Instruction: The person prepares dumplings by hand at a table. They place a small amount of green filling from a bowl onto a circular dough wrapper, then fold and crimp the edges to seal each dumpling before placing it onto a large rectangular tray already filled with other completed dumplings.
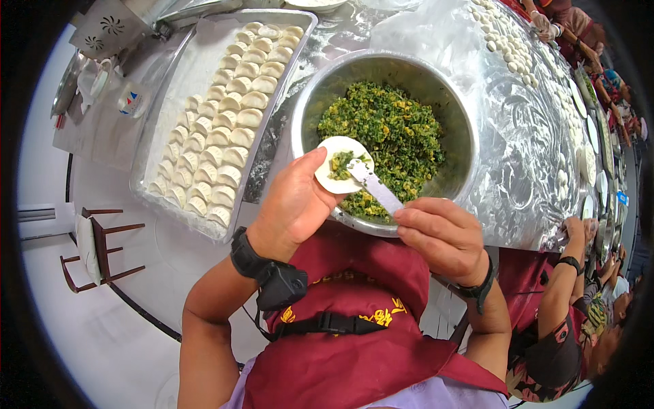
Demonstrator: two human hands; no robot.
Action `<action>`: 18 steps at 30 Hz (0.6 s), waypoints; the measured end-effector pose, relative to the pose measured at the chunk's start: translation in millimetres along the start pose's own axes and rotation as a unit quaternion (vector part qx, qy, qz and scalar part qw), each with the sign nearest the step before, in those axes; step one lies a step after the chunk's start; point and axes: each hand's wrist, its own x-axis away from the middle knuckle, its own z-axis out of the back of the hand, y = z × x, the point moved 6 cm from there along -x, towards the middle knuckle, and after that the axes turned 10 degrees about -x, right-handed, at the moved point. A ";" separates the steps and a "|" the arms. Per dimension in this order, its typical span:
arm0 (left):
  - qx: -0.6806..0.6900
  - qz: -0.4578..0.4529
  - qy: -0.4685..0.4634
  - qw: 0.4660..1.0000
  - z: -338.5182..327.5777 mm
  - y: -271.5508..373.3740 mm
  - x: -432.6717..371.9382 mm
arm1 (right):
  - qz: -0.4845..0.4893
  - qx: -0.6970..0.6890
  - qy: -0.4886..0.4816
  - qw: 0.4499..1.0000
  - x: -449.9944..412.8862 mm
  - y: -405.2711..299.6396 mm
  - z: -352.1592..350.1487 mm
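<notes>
A round dough wrapper (327, 179) rests on the fingers of my left hand (292, 204), its thumb over the near rim. Chopped green and yellow filling (339, 164) sits in the wrapper's middle. My right hand (443, 236) grips a flat, pale filling spatula (382, 193), whose tip touches that filling. Both hands are over the near edge of a large steel bowl (462, 128), which holds a mound of the same chopped filling (393, 128). To the left, rows of pleated dumplings (223, 120) lie on a floured metal tray (153, 135).
The steel table (516, 133) is dusted with flour. Small dough pieces (503, 46) lie at its far right. Co-workers' hands (577, 227) line the right edge. A plastic tub (134, 99) stands left of the tray; a wooden chair (99, 250) is on the floor.
</notes>
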 end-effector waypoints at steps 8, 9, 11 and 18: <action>0.015 -0.058 0.016 0.998 17.8 27.2 7.7 | -0.203 -0.144 0.138 0.959 33.5 26.3 14.8; 0.009 -0.063 0.026 0.998 19.1 29.4 10.3 | -0.246 -0.173 0.144 0.943 38.3 32.6 11.2; 0.002 -0.065 0.037 0.997 22.8 30.4 13.6 | -0.284 -0.200 0.134 0.928 41.7 37.2 3.9; 0.018 -0.083 0.036 0.996 27.0 31.8 20.5 | -0.439 -0.405 0.174 0.783 52.9 61.5 -20.3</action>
